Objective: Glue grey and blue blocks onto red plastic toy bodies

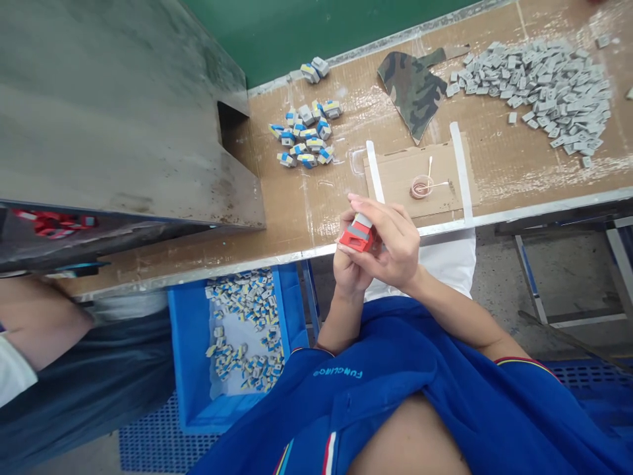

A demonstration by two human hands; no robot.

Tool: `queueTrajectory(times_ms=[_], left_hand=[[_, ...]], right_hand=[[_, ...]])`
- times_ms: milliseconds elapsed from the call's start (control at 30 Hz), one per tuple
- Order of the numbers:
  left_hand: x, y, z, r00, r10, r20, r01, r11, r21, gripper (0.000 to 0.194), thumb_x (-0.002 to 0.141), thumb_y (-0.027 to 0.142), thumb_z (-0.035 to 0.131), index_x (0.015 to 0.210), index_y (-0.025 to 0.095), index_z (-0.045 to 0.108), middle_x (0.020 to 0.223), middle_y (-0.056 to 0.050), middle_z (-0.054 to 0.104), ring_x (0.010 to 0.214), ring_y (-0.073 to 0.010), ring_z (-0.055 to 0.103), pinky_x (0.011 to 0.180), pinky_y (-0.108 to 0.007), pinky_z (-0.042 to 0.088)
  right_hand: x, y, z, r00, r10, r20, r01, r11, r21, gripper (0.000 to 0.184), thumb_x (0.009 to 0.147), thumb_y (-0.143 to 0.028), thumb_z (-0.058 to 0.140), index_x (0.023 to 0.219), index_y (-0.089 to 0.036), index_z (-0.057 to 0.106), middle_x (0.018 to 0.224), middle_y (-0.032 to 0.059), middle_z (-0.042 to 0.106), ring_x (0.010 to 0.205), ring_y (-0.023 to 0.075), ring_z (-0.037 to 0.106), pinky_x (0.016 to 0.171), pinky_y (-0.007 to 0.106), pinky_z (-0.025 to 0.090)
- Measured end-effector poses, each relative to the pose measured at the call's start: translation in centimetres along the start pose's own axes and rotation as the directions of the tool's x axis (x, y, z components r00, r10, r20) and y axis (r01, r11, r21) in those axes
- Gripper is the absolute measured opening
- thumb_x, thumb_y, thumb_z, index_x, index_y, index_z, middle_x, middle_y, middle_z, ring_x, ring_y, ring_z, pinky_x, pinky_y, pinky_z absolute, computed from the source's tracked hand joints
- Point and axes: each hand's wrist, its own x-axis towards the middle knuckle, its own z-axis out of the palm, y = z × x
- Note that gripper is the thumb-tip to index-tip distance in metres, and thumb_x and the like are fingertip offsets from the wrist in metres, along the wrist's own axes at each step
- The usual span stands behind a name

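A small red and grey plastic piece (357, 236) is held between my two hands, above the front edge of the bench. My left hand (347, 267) is closed round it from below and the left. My right hand (395, 239) grips it from the right, fingers bent over its top. A pale grey part shows at its upper end, partly covered by the fingers. Just beyond my hands lies a cardboard sheet (395, 173), taped down with white strips. On it stands a small clear cup (421, 187) with reddish-brown contents and cotton swabs.
Grey blocks (554, 92) are heaped at the back right. A camouflage cloth (414, 89) lies near the wall. Blue, yellow and grey pieces (306, 135) sit at the left. A blue crate (190, 356) of similar pieces stands below. A metal cabinet (123, 119) and another person's arm (42, 320) are at left.
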Motion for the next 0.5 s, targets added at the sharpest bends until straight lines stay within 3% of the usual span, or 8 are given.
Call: queueTrajectory(times_ms=[167,333,500], left_hand=[[0.5,0.2,-0.2,1.000,0.021,-0.013,-0.021,0.998,-0.052,0.070,0.087,0.084,0.057,0.130,0.029,0.063,0.122,-0.008,0.073,0.123,-0.0254,0.069,0.105,-0.039,0.059],[0.8,0.2,-0.5,0.998,0.004,-0.060,-0.006,0.999,-0.044,0.077,0.083,0.086,0.059,0.134,0.028,0.062,0.122,-0.009,0.074,0.116,-0.0259,0.071,0.101,-0.039,0.060],[0.6,0.5,-0.4,0.998,0.037,-0.049,-0.043,0.990,-0.132,0.068,0.082,0.080,0.064,0.130,0.032,0.063,0.121,-0.005,0.075,0.106,-0.0206,0.073,0.099,-0.032,0.059]], right_hand=[[0.0,0.3,0.9,0.999,0.035,0.025,-0.033,0.995,-0.094,0.053,0.102,-0.059,0.055,0.138,-0.021,0.064,0.134,0.0127,0.076,0.123,0.0265,0.075,0.097,0.045,0.061],[-0.3,0.7,1.5,0.997,0.065,0.046,-0.064,0.997,-0.034,0.057,0.099,-0.061,0.058,0.139,-0.020,0.063,0.135,0.0140,0.076,0.124,0.0285,0.074,0.099,0.046,0.061],[0.5,0.1,1.5,0.994,-0.071,-0.088,0.071,0.997,-0.004,0.051,0.100,-0.049,0.064,0.140,-0.018,0.060,0.133,0.0149,0.077,0.120,0.0238,0.076,0.095,0.040,0.061]])
